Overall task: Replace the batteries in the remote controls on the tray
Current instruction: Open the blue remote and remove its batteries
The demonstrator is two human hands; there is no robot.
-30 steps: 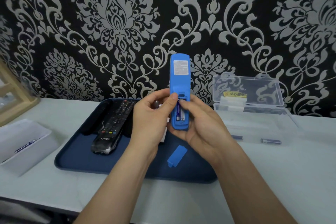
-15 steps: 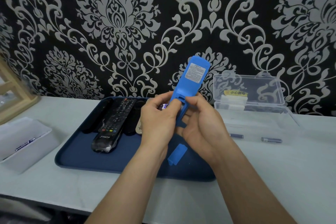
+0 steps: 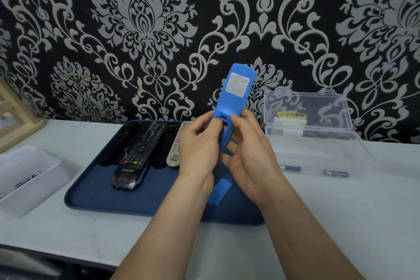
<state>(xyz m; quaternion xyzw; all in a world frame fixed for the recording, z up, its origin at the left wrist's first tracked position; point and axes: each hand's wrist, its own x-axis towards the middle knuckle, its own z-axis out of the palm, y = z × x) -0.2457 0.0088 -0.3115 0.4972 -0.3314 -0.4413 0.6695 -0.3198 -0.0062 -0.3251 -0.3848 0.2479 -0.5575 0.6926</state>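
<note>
Holding the blue remote (image 3: 236, 88) up above the tray (image 3: 91, 198), left hand (image 3: 200, 145) and right hand (image 3: 252, 154) both gripping its lower end, fingers curled round it; a second ago it stood upright, now it's tipped right; battery cover (image 3: 219, 191) still lying on the tray.

Two bare forearms reaching in from the near edge, converging mid-scene, left hand (image 3: 200, 150) with fingers curled, pinching the lower part of a blue remote (image 3: 236, 88), right hand (image 3: 252, 159) touching it, palm turned left, fingers cupped under the remote, thumb on its back
</note>
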